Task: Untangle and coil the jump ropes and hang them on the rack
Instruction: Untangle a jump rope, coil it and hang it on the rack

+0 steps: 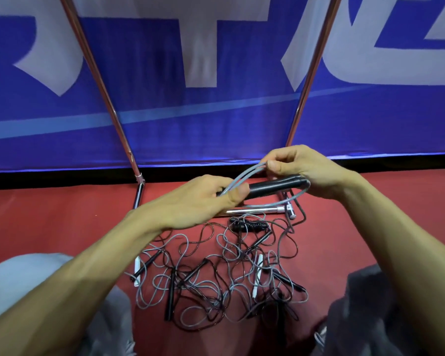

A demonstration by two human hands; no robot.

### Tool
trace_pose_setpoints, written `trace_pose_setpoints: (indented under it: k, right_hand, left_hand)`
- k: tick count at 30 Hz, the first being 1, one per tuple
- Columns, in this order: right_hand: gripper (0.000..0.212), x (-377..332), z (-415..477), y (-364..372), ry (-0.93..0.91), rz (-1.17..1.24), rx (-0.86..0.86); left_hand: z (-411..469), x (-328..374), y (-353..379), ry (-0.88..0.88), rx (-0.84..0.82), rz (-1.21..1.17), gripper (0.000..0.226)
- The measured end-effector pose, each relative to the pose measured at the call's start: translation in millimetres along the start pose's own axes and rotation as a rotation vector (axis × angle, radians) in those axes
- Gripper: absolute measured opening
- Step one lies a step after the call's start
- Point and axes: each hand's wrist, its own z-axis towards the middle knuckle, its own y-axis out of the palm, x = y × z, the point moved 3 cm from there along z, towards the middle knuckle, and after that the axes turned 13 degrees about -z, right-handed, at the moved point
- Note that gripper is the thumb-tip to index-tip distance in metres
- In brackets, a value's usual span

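The left hand [203,199] is closed around one end of a pair of black handles [272,187], which are held side by side and roughly level above the floor, with the thumb pressed on top. The right hand [306,165] is held at the other end of the handles, and a loop of grey cord [244,174] is pinched between its thumb and curled fingers. The cord is arched over the handles from one hand to the other, and a further strand is seen curving below the right hand. Whether the right palm also touches the handles cannot be told.

Beneath the hands, a tangled pile of jump ropes [216,276] is spread on the red floor [49,214], between the person's knees. Grey and dark cords are crossed over one another in it, several black handles are mixed in, and two white handles [137,268] are seen at its left and right of middle. A small black wound bundle [249,225] is laid at the far edge of the pile, just beside the chrome base bar [254,209] of the rack [312,75]. The rack's two uprights are set apart and rise out of view at the top. Behind it, a blue banner [216,111] with large white letters is stretched.
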Motion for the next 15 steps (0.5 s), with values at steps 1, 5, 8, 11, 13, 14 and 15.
trace_pose_setpoints:
  k: [1, 5, 8, 11, 13, 14, 15]
  right_hand:
    - [0.022, 0, 2, 3, -0.002, 0.041, -0.012]
    - [0.016, 2, 5, 23, 0.028, 0.190, -0.089]
    - [0.039, 2, 7, 44, 0.125, 0.036, -0.195]
    - [0.052, 1, 2, 67, 0.212, -0.251, -0.408]
    - [0.047, 5, -1, 74, 0.203, -0.649, -0.458]
    - [0.040, 6, -2, 76, 0.161, -0.853, -0.460]
    - [0.033, 5, -3, 78, 0.098, -0.998, -0.447]
  left_hand:
    - [-1, 1, -3, -0.007, 0.058, -0.028, 0.056]
    - [-3, 8, -16, -0.047, 0.227, -0.160, 0.057]
    - [0, 6, -23, -0.056, 0.392, -0.134, 0.053]
    - [2, -4, -36, -0.073, 0.645, -0.061, 0.039]
    - [1, -10, -43, -0.126, 0.716, -0.011, 0.022]
    - [1, -13, -44, -0.157, 0.720, 0.050, 0.024]
    - [1, -17, -45, -0.166, 0.707, 0.132, 0.027]
